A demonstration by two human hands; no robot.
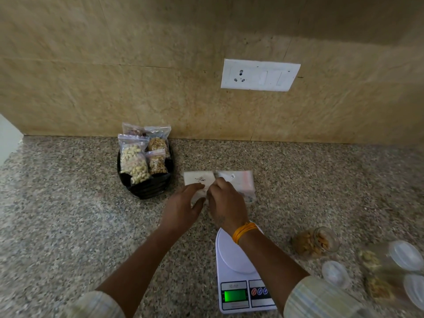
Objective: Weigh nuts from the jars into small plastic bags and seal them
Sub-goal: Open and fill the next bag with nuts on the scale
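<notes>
Two stacks of small empty plastic bags lie on the granite counter: a left stack [199, 178] and a right stack [238, 181]. My left hand [182, 206] rests flat on the left stack. My right hand [226, 206] pinches the edge of a bag on that same stack, fingers closed together. A white digital scale [238, 267] with a lit green display sits under my right forearm. An open jar of nuts [317, 242] lies to the right, with more jars [378, 260] and lids beyond, blurred.
A black plate [146, 187] at the back left holds several sealed bags of nuts [135, 164]. A tiled wall with a white socket panel [260, 75] rises behind the counter. The counter's left end meets a white edge [6, 138].
</notes>
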